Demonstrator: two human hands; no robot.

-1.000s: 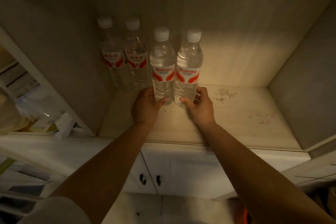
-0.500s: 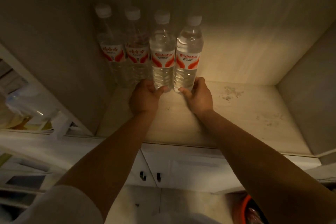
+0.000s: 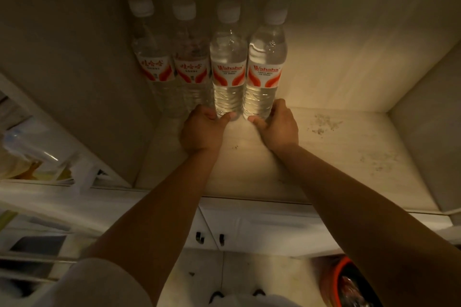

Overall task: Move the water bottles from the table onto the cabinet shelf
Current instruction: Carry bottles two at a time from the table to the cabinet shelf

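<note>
Four water bottles are standing upright in a row at the back of the cabinet shelf (image 3: 262, 164), in the upper middle of the frame, each with a white cap and a red-and-white label. The left hand (image 3: 200, 129) is gripping the base of the third bottle (image 3: 227, 67), its thumb curling across the front of the bottle near the bottom. The right hand (image 3: 278, 124) is gripping the base of the fourth bottle (image 3: 265, 67), thumb in front and fingers wrapping round the right side. These two bottles are touching each other along their labels and are sitting on the shelf surface. Just to their left, the first bottle (image 3: 152, 57) and the second bottle (image 3: 190, 60) are standing in the shadowed corner against the cabinet's left wall, close together, with no hand on them. Dark specks are lying on the shelf towards the right of the frame. Both forearms are reaching up from the bottom of the frame over the shelf's front edge. Below that edge, white cupboard doors (image 3: 262, 229) with two small dark handles are showing at lower centre, and an orange-rimmed container (image 3: 331, 279) is sitting in the lower right corner. A clear plastic bag (image 3: 32, 152) is lying at the left edge of the frame.
</note>
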